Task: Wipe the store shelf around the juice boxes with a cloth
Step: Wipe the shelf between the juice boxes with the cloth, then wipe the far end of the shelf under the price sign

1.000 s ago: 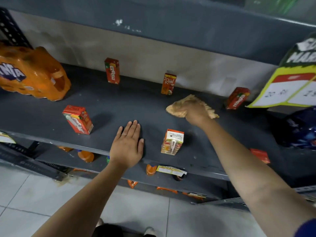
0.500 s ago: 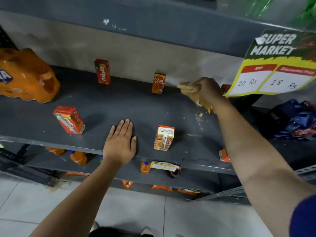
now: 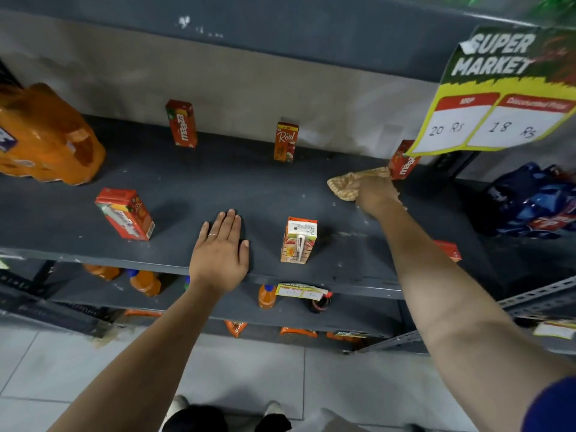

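So, nearest to you the left hand [image 3: 219, 260] lies flat, palm down, on the front edge of the dark grey shelf [image 3: 193, 188], fingers straight and close together, holding nothing; there's a ring on one finger. Just to its right stands a white-topped juice box [image 3: 298, 240] with a straw on its face, upright and apart from your hand; off to the left a red juice box [image 3: 125, 213] stands near the front too, tilted in this wide view.

Further in, your right hand [image 3: 375, 193] is closed around a bunched tan checked cloth [image 3: 346, 183], pressing it down on the shelf toward the back right; the cloth pokes out left of your fist and its far end reaches right up to a red Maaza box [image 3: 402, 163], though whether they touch you can't tell; small pale specks dot the shelf around there.

Along the back wall stand another Maaza box [image 3: 181, 123] and an orange Real box [image 3: 286, 141], well apart from each other; far left sits an orange shrink-wrapped bottle pack [image 3: 46, 135]; a yellow price sign [image 3: 498, 95] hangs at upper right, partly covering the box by the cloth.
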`<act>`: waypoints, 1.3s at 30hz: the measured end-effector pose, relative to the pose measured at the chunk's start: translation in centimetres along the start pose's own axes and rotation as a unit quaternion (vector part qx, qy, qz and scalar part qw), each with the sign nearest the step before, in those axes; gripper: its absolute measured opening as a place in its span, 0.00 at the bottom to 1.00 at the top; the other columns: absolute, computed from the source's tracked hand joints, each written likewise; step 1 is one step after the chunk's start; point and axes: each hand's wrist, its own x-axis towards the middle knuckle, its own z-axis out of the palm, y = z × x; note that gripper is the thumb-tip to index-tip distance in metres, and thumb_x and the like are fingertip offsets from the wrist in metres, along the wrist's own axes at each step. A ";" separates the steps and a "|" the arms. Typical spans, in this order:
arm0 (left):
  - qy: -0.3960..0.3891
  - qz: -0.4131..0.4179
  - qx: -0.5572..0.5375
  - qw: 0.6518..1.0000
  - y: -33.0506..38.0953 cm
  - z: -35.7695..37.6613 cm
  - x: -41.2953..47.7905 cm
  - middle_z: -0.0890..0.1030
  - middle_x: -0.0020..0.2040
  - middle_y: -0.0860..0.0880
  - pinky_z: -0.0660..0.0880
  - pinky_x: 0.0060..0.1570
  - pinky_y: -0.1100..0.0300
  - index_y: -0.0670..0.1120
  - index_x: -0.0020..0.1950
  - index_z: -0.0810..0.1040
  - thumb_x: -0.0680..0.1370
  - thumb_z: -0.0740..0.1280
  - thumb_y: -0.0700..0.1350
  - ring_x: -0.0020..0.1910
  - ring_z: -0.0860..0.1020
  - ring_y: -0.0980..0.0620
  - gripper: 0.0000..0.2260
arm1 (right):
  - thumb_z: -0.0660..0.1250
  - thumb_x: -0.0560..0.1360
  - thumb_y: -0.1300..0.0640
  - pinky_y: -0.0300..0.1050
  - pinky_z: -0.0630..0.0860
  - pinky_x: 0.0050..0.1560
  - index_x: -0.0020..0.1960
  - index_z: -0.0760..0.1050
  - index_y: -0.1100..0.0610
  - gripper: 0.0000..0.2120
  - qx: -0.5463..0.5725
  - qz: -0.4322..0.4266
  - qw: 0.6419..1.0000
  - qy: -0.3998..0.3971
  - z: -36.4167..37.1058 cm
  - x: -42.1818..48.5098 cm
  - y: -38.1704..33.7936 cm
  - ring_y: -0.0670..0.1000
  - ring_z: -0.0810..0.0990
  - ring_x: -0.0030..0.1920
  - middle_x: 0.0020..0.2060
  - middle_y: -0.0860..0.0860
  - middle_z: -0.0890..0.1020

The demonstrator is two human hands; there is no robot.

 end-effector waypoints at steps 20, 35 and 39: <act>0.000 0.002 0.015 1.000 0.1 0.1 0.1 0.55 0.78 0.46 0.46 0.75 0.51 0.43 0.77 0.55 0.82 0.48 0.53 0.77 0.51 0.49 0.26 | 0.64 0.73 0.58 0.46 0.79 0.54 0.52 0.80 0.37 0.17 0.045 -0.100 0.983 -0.148 -1.9 -20.2 2.0 0.45 0.84 0.48 0.50 0.41 0.85; 0.008 0.002 0.012 1.000 0.0 0.2 0.0 0.56 0.78 0.46 0.47 0.75 0.51 0.43 0.77 0.56 0.82 0.49 0.53 0.77 0.52 0.49 0.25 | 0.60 0.77 0.64 0.55 0.72 0.63 0.72 0.67 0.47 0.26 -0.091 -0.247 0.963 -0.053 0.5 -6.7 -5.3 0.59 0.67 0.68 0.69 0.54 0.68; 0.005 0.004 0.015 1.000 -0.1 0.1 0.0 0.55 0.78 0.46 0.47 0.75 0.51 0.42 0.77 0.55 0.82 0.48 0.53 0.77 0.51 0.49 0.26 | 0.62 0.76 0.65 0.53 0.75 0.58 0.69 0.71 0.55 0.22 -0.070 -0.230 0.969 -0.048 1.3 -9.7 -3.0 0.57 0.70 0.65 0.68 0.52 0.68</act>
